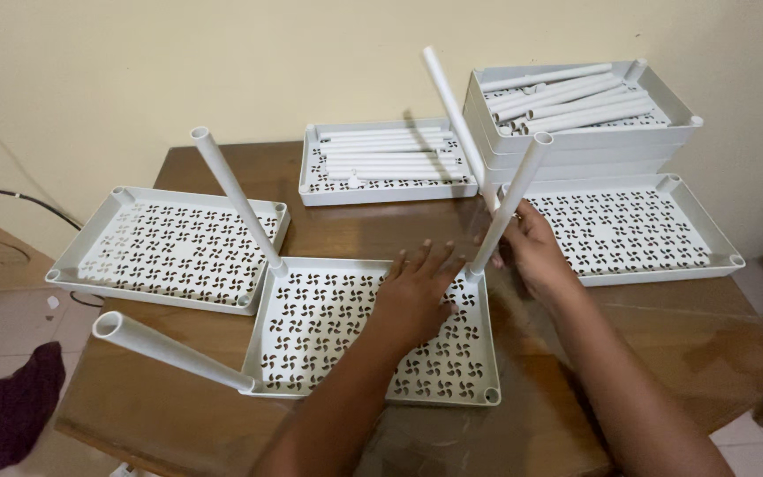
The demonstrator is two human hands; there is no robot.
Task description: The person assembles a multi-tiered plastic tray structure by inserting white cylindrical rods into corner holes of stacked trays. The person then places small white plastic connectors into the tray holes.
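Note:
A white perforated tray (311, 362) lies on the brown table in front of me. White tubes stand in three of its corner sockets: one at the far left (236, 199), one at the near left (169, 351) leaning toward me, and one at the far right (512, 201). My left hand (412, 296) presses flat on the tray, fingers spread. My right hand (532, 247) grips a fourth white tube (454, 115) that slants up to the left, just behind the far right corner.
Another perforated tray (90, 265) lies at the left, a third (708, 252) at the right. A tray (311, 190) at the back holds several loose tubes. A stack of trays (576, 141) at the back right holds more tubes. A dark cloth (11, 415) lies on the floor.

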